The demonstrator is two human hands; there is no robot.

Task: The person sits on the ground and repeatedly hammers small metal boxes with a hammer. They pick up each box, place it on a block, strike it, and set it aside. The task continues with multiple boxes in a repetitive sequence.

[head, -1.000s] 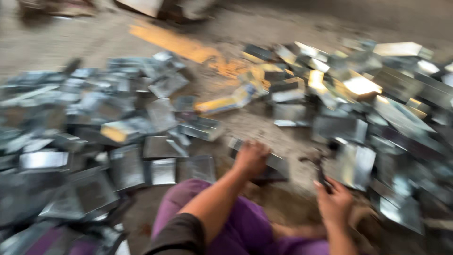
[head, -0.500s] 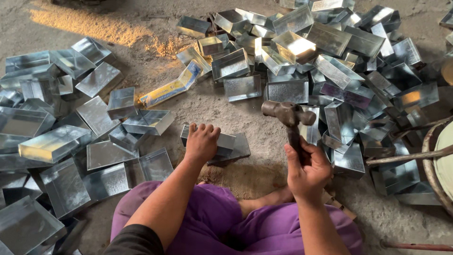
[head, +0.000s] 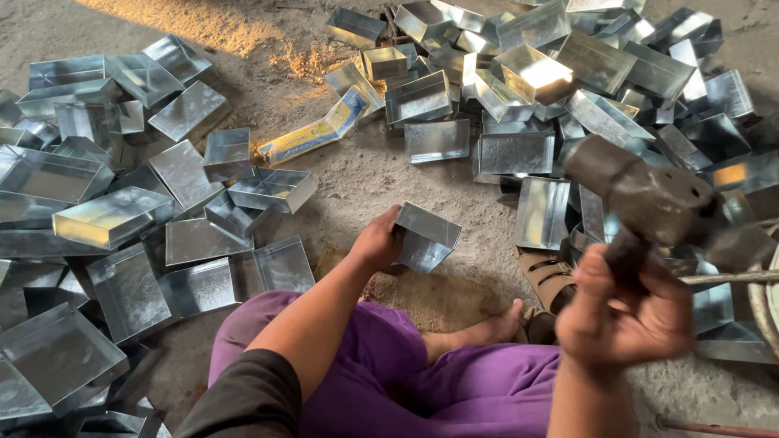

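We saw the left hand (head: 376,242) closed on a small tin box (head: 426,236), fingers wrapped over its left edge, the box tilted and held just above the sandy floor (head: 369,174) in front of the purple-trousered legs (head: 454,381). The right hand (head: 625,312) was clenched round the handle of a hammer (head: 645,195), raised to the right of the box and blurred; the dark, worn head sat well above the fist. The two hands were apart, box left, hammer right.

A bare foot (head: 499,328) lay near the box, with a sandal (head: 548,276) just to its right. More tin boxes lay heaped on the left (head: 114,219) and across the far right (head: 527,81), some stacked, some tipped on edge. One long yellow-and-blue box (head: 312,134) lay among them, far left of centre. A curved rim and a rod (head: 726,277) showed at the right edge; we could not tell what they belonged to.
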